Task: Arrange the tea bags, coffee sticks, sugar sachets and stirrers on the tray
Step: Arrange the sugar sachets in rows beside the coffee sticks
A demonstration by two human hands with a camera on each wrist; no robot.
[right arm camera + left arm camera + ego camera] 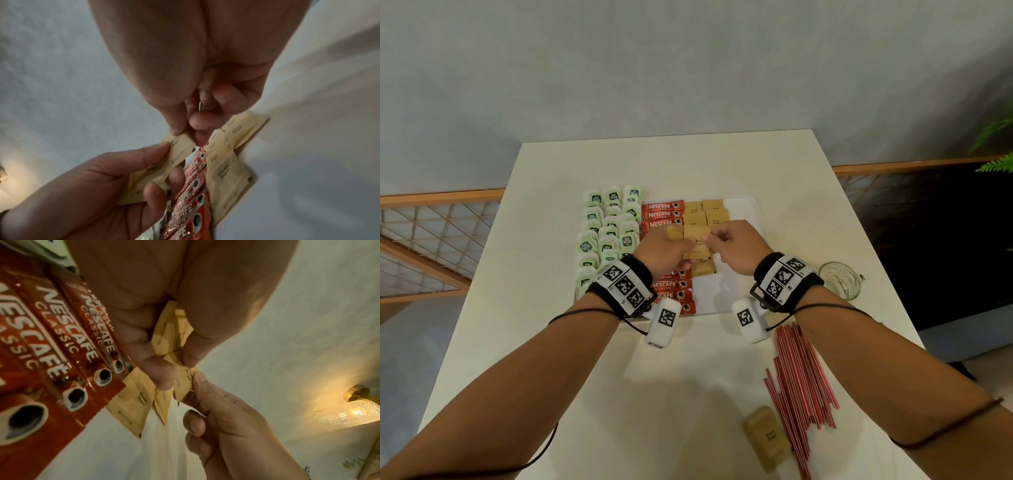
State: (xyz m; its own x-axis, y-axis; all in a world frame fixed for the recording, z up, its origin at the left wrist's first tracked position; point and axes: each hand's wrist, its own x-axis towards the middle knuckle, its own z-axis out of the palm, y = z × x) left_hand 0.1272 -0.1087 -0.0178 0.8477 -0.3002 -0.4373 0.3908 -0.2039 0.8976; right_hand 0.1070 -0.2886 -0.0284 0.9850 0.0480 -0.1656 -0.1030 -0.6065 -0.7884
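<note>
My left hand (pixel 671 245) grips a small stack of brown sugar sachets (pixel 697 245) over the middle of the white tray (pixel 744 214). My right hand (pixel 715 238) pinches the right edge of the top sachet (pixel 185 381) between thumb and forefinger. On the tray lie several green tea bags (pixel 606 236) at the left, red coffee sticks (pixel 662 214) in the middle and brown sugar sachets (pixel 717 214) beside them at the back. Red stirrers (pixel 801 377) lie loose on the table at the front right. In the right wrist view both hands meet on the sachet (pixel 180 151).
Another stack of brown sachets (pixel 767 438) lies on the table (pixel 551 342) near its front edge, beside the stirrers. A clear glass (pixel 840 279) stands to the right of the tray. The tray's right part is bare white.
</note>
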